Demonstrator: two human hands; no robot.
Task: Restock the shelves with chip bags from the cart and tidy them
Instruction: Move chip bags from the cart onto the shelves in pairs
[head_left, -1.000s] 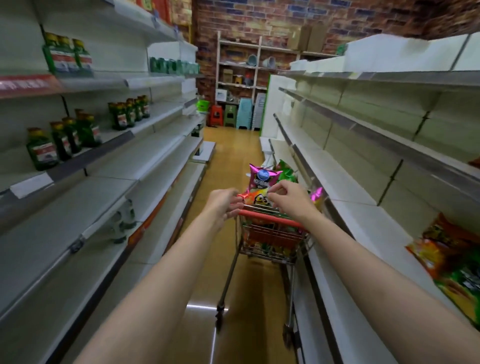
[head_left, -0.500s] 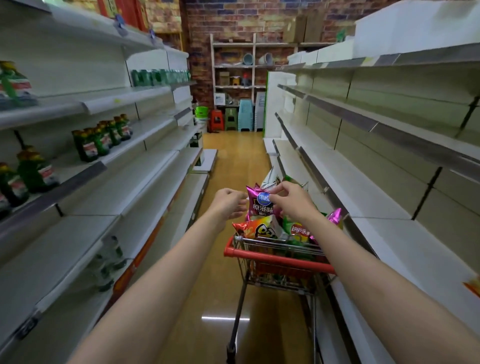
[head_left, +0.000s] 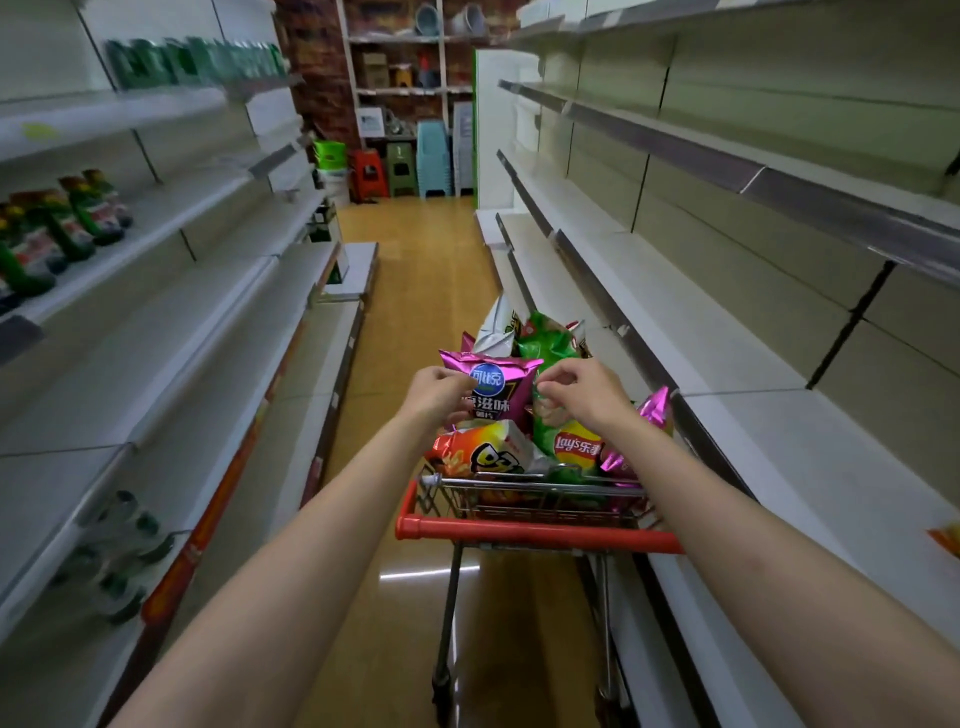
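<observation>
One cart (head_left: 537, 532), lower centre of frame. Chip bags in it: one purple bag (head_left: 496, 387) upright at centre, one orange bag (head_left: 480, 454) lying in front, two green bags (head_left: 550, 340), one white bag (head_left: 496, 327) behind, two pink bags (head_left: 655, 408) at right; deeper ones uncountable. Two hands (head_left: 436, 389). Three stools (head_left: 370, 174), upper centre.

Bottles (head_left: 62, 228) on left shelf: motion-blurred, labels unreadable. Bottles (head_left: 111, 556) on lower left shelf: smeared. Orange bag (head_left: 946, 538) cut by right edge. Cart (head_left: 535, 532) wheels and lower bags hidden. Left hand (head_left: 439, 395) fingertips behind pink bag (head_left: 501, 387); grip cannot be told.
</observation>
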